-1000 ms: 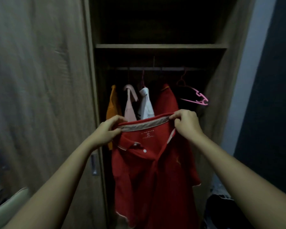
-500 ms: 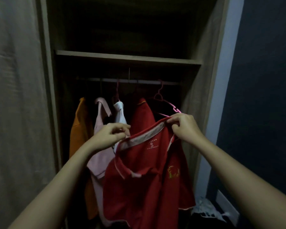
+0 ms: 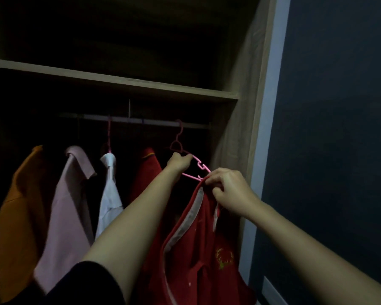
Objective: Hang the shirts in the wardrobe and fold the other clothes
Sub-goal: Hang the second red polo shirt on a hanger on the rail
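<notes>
A red polo shirt (image 3: 198,256) with a gold antler emblem hangs from my right hand (image 3: 227,190), which pinches its collar just below the tip of a pink hanger (image 3: 198,166). The hanger hooks on the wardrobe rail (image 3: 141,121) at the right end. My left hand (image 3: 179,161) grips the hanger's upper arm near its neck. On the rail to the left hang an orange shirt (image 3: 20,216), a pale pink shirt (image 3: 68,205), a white shirt (image 3: 109,194) and another red shirt (image 3: 146,172).
A wooden shelf (image 3: 119,81) runs above the rail. The wardrobe's right side panel (image 3: 240,128) stands close to the hanger, with a dark blue wall (image 3: 339,150) beyond it. The wardrobe interior is dim.
My left hand let go of the shirt collar and reached up to grip the pink hanger. My right hand raised the collar to the hanger's tip. The view moved closer and rightward.
</notes>
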Motion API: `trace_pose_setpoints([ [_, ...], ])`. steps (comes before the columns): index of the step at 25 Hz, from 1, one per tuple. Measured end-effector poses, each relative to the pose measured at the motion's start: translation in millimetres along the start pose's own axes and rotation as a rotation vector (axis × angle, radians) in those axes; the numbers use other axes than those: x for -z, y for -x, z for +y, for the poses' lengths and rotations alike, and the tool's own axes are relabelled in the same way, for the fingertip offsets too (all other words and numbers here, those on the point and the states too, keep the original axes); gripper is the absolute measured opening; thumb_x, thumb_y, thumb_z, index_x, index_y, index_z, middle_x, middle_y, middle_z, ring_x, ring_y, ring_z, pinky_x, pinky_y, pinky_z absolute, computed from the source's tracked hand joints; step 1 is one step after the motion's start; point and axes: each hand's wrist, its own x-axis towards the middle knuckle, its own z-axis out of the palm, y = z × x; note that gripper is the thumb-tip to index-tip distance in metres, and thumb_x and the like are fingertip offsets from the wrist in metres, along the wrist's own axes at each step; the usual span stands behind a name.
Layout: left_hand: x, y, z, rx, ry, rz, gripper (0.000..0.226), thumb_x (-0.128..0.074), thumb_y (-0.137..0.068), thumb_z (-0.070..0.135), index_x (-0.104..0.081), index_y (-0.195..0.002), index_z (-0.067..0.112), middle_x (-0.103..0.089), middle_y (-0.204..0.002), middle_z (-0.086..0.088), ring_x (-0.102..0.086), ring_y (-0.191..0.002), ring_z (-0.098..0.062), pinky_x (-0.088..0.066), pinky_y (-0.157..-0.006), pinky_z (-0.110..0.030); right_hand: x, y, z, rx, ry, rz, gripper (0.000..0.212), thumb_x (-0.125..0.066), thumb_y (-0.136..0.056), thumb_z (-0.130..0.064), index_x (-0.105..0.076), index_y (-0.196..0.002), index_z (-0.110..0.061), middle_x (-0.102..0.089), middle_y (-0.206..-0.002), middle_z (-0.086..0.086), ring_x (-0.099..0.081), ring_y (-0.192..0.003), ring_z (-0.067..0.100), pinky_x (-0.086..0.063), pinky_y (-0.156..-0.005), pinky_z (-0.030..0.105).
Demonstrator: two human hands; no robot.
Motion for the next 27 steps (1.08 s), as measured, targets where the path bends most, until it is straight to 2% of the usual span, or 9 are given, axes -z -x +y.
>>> trace_pose_setpoints([
  [3,-27.8,-28.2,-8.3,0.072,0.127,0.013,0.064,-0.061,-0.085,0.035,-0.042,-0.131,-0.006,-0.054,-0.129,-0.021,-0.056,-0.114,-0.035,-0.047,-0.097,-0.043,7.7,3.5,14.4,-0.002,-0.015,0.004,0.041,-0.048,-0.076,0.007,-0.070,-0.106,-0.008,-0.064,-0.117,0.001,-0.056,-0.110,0.011,-0.035,-0.090,0.002],
  [6,-47.4,-41.6,-7.2,0.129,0.338,-0.051,0.049,-0.059,-0.089,0.035,-0.047,-0.115,-0.005,-0.058,-0.116,-0.013,-0.059,-0.108,-0.030,-0.046,-0.097,-0.039,10.9,3.5,27.1,-0.001,-0.038,-0.015,0.040,-0.047,-0.078,0.006,-0.070,-0.107,-0.008,-0.063,-0.118,-0.001,-0.055,-0.109,0.007,-0.033,-0.085,-0.003],
  [8,-54.8,-45.6,0.3,0.108,0.446,-0.059,0.019,-0.062,-0.090,0.018,-0.049,-0.089,0.003,-0.058,-0.091,-0.010,-0.062,-0.082,-0.020,-0.052,-0.077,-0.032,9.5,0.8,32.8,-0.014,-0.048,-0.033,0.040,-0.047,-0.078,0.006,-0.070,-0.108,-0.009,-0.063,-0.118,-0.001,-0.054,-0.110,0.006,-0.031,-0.084,-0.005],
  [11,-52.0,-48.5,22.3,0.078,0.480,-0.059,0.016,-0.058,-0.084,-0.010,-0.050,-0.075,0.001,-0.055,-0.071,-0.011,-0.061,-0.046,-0.012,-0.051,-0.042,-0.020,8.5,-6.8,36.5,-0.029,-0.061,-0.011,0.040,-0.048,-0.078,0.006,-0.070,-0.108,-0.007,-0.063,-0.119,0.000,-0.054,-0.111,0.007,-0.029,-0.084,-0.008],
  [12,-46.5,-48.6,30.1,0.057,0.501,-0.058,0.018,-0.057,-0.083,-0.013,-0.051,-0.073,0.001,-0.054,-0.069,-0.011,-0.060,-0.042,-0.011,-0.050,-0.039,-0.019,7.7,-9.9,36.0,-0.031,-0.049,-0.012,0.040,-0.047,-0.078,0.006,-0.070,-0.108,-0.007,-0.063,-0.119,0.001,-0.054,-0.111,0.008,-0.029,-0.084,-0.007],
  [18,-7.3,38.4,30.6,-0.052,0.468,-0.113,0.024,-0.056,-0.080,-0.015,-0.052,-0.068,0.005,-0.055,-0.070,-0.008,-0.057,-0.065,-0.015,-0.053,-0.049,-0.020,-11.8,27.8,6.8,-0.033,-0.071,-0.043,0.040,-0.047,-0.077,0.008,-0.069,-0.108,-0.003,-0.062,-0.119,0.004,-0.055,-0.110,0.014,-0.030,-0.084,-0.002],
  [21,12.2,54.3,43.7,-0.052,0.504,-0.126,0.024,-0.047,-0.079,-0.019,-0.049,-0.069,0.002,-0.053,-0.072,-0.010,-0.060,-0.070,-0.016,-0.055,-0.058,-0.027,-12.1,16.6,13.1,-0.058,-0.047,0.023,0.039,-0.048,-0.077,0.008,-0.069,-0.108,-0.004,-0.062,-0.120,0.006,-0.055,-0.112,0.018,-0.036,-0.096,0.012],
  [23,28.6,64.3,52.3,-0.043,0.485,-0.077,0.026,-0.039,-0.081,-0.020,-0.045,-0.070,0.002,-0.051,-0.074,-0.009,-0.060,-0.071,-0.015,-0.053,-0.065,-0.032,-11.3,8.4,17.3,-0.029,-0.023,0.050,0.040,-0.048,-0.077,0.007,-0.069,-0.108,-0.006,-0.062,-0.120,0.004,-0.055,-0.113,0.020,-0.041,-0.103,0.030],
  [27,96.8,107.4,27.8,0.034,0.314,-0.041,0.028,-0.034,-0.085,-0.014,-0.047,-0.071,0.007,-0.046,-0.069,-0.006,-0.054,-0.059,-0.010,-0.052,-0.049,-0.026,-24.9,34.1,-4.0,0.001,0.016,0.013,0.039,-0.049,-0.077,0.006,-0.070,-0.107,-0.008,-0.062,-0.119,0.003,-0.054,-0.113,0.020,-0.039,-0.104,0.038],
])
